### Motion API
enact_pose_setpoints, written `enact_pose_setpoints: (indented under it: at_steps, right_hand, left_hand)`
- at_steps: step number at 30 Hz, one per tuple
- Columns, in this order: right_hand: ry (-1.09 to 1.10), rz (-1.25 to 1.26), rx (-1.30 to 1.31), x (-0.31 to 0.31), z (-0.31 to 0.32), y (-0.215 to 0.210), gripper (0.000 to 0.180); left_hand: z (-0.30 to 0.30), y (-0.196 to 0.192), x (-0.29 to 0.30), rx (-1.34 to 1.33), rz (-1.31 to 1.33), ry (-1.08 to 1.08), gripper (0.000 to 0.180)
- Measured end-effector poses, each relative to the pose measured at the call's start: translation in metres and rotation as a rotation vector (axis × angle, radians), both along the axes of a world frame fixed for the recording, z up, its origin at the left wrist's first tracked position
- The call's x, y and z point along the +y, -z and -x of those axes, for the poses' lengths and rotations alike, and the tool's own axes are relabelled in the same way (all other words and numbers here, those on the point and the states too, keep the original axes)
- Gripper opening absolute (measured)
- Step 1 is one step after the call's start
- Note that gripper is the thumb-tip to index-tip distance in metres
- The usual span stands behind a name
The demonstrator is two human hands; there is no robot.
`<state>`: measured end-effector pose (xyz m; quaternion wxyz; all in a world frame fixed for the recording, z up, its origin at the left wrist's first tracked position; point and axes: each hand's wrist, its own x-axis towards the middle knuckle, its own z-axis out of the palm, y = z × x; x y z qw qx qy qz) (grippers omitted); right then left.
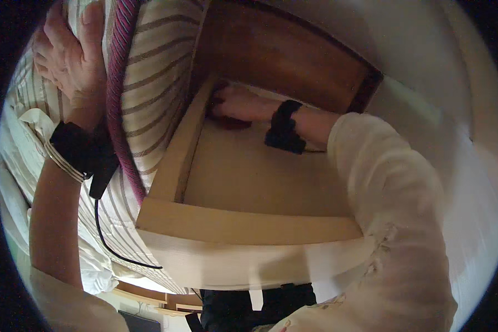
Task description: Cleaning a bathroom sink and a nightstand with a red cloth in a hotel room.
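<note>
1. Nearest, at the lower right, a pale sleeve [393, 232] covers the right arm, which reaches away across the front rail of an open, light wooden drawer [243, 224].
2. At the lower left, the left forearm rises up the left side, bare up to a black wrist strap [80, 146]; a thin black cable [108, 243] hangs from the strap and loops down to the right.
3. The drawer's pale floor is bare between its near rail and the right hand, and its left wall runs away toward the far corner.
4. The right hand [235, 105], with a black band [285, 127] on its wrist, lies in the far-left corner of the drawer, palm down on a dark reddish thing [232, 123] there. The fingers are pushed into the shadowed corner, so I cannot tell how far they are curled or whether they grip it.
5. Left of the drawer, a striped cream and brown cushion [155, 72] with a magenta piped edge [116, 83] stands against the drawer's left wall.
6. Farthest at the upper left, the left hand [72, 50] is pressed on the cushion's upper part, fingers curled into the fabric, holding it back.
7. Behind the drawer is a dark brown wooden panel [293, 55], with a white surface [437, 83] to the right.
</note>
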<state>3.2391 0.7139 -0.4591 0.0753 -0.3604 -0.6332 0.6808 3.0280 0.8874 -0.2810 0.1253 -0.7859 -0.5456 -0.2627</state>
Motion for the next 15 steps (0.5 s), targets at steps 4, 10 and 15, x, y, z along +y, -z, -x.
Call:
enact_pose_setpoints:
  at_steps: [4,10,15]
  right_hand:
    - [-0.043,0.030,-0.238,-0.027,-0.080,-0.034,0.032]
    - [0.159,0.306,-0.610,-0.086,-0.215,-0.067,0.034]
    - [-0.528,-0.464,-0.674,-0.073,-0.141,0.019,0.022]
  left_hand:
    - [0.002,0.003,-0.002,-0.044,-0.040,0.017,0.053]
    - [-0.002,0.005,-0.001,-0.038,-0.073,0.043,0.053]
    - [-0.006,0.003,-0.010,-0.076,-0.014,0.005,0.054]
